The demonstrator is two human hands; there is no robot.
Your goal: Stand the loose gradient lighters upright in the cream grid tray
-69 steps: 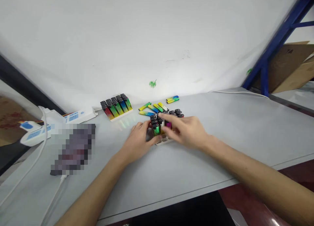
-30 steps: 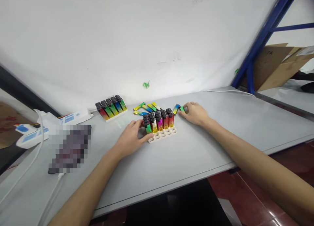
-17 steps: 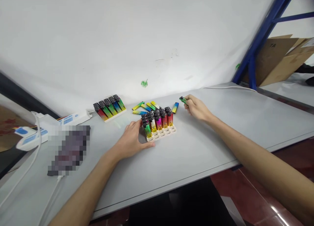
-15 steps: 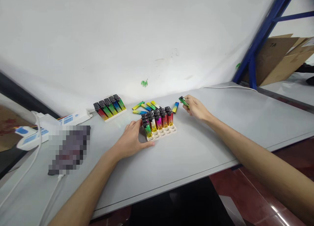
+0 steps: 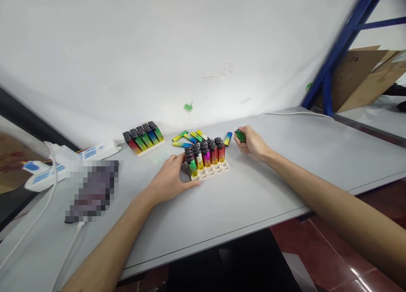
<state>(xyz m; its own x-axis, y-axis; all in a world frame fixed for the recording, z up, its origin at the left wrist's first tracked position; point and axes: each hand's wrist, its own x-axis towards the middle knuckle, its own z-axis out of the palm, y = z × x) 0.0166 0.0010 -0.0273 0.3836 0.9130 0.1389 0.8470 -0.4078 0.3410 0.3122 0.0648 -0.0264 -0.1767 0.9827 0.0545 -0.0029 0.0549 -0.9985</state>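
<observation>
My left hand [image 5: 169,180] grips the left end of a white lighter rack [image 5: 218,169], its thumb along the front edge and its fingers at the side and back. Several upright lighters [image 5: 207,156] with black tops and green, yellow, purple and red bodies fill the rear rows. Sockets in the front row show bare. To the right of the rack, my right hand [image 5: 253,144] is closed around a green lighter [image 5: 240,135]. Near that hand a blue and yellow lighter [image 5: 227,139] lies on the table. Several more loose lighters [image 5: 182,144] lie behind the rack.
A second rack of lighters [image 5: 144,139] stands at the back left by the wall. Power strips [image 5: 47,176], white cables [image 5: 68,245] and a blurred-out dark object [image 5: 95,190] occupy the left side. A blue metal frame [image 5: 328,89] and cardboard boxes [image 5: 364,80] are at the right.
My right hand has turned the green lighter so its top now faces more toward me, and its fingers wrap further around it. My left hand stays on the rack. The view has shifted slightly.
</observation>
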